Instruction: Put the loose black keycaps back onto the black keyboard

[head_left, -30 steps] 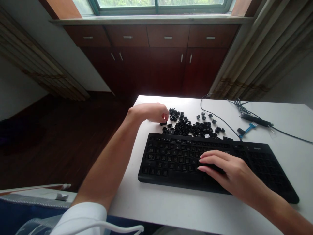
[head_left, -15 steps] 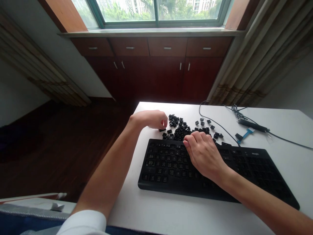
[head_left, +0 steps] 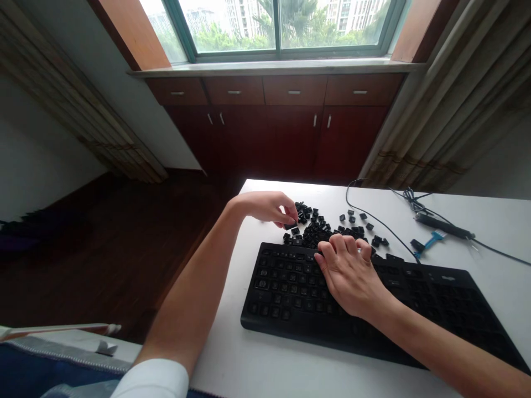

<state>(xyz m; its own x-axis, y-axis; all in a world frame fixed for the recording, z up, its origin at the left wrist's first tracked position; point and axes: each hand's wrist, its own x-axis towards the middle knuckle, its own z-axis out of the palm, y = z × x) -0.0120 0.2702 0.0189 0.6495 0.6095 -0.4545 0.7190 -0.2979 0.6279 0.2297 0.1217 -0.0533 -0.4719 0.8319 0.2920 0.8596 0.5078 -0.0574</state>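
A black keyboard lies slantwise on the white table, many of its key positions without caps. Beyond its far edge sits a heap of loose black keycaps. My left hand is at the heap's left end, thumb and fingers pinched on a dark, wide keycap just above or at the tabletop. My right hand rests across the keyboard's middle, fingers curled over its far edge at the heap. Those fingertips are hidden, so whatever they hold cannot be made out.
Several single keycaps lie scattered right of the heap. A blue-handled brush and a black bar-shaped object on a cable lie at the right. The keyboard's cord loops behind. Beyond the white table stand red-brown cabinets.
My view has tilted up slightly. My left hand, with the keycap, has moved a little right toward the heap. My right hand's fingers have spread somewhat over the keyboard's far edge.
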